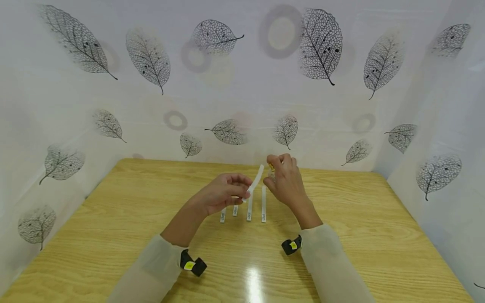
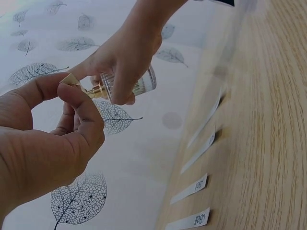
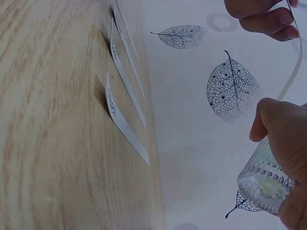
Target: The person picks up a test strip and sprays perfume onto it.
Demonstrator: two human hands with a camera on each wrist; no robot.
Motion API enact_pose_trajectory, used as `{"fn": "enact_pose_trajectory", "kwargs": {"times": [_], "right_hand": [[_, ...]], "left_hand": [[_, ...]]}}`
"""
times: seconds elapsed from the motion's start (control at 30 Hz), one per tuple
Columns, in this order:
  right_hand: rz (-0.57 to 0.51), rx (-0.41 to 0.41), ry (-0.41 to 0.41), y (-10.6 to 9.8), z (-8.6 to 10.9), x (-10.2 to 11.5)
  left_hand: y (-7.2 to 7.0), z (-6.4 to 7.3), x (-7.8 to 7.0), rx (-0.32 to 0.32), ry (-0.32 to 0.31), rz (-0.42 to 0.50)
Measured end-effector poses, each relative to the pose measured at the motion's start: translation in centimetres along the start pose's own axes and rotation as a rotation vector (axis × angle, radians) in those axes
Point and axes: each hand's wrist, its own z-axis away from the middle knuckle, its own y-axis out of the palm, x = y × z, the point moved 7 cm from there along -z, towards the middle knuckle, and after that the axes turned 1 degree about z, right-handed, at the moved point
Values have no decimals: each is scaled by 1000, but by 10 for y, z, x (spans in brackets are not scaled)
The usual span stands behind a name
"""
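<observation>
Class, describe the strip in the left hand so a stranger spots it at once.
Find the table, then the left hand above it. That hand pinches a slim white strip, slanting up toward the right hand and its bottle. Unlike the four strips on the table, this one is in the air.

the right hand (image 1: 286, 180) partly hides the bottle (image 3: 263, 176); in the head view, the strips (image 1: 264, 200) bear illegibly small lettering (image 1: 263, 216).
</observation>
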Motion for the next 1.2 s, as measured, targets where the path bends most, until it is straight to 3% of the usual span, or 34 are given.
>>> {"fn": "enact_pose_trajectory", "kwargs": {"times": [1.2], "right_hand": [[22,35,23,1,1,1]], "left_hand": [[1,1,0,-7,3,7]]}}
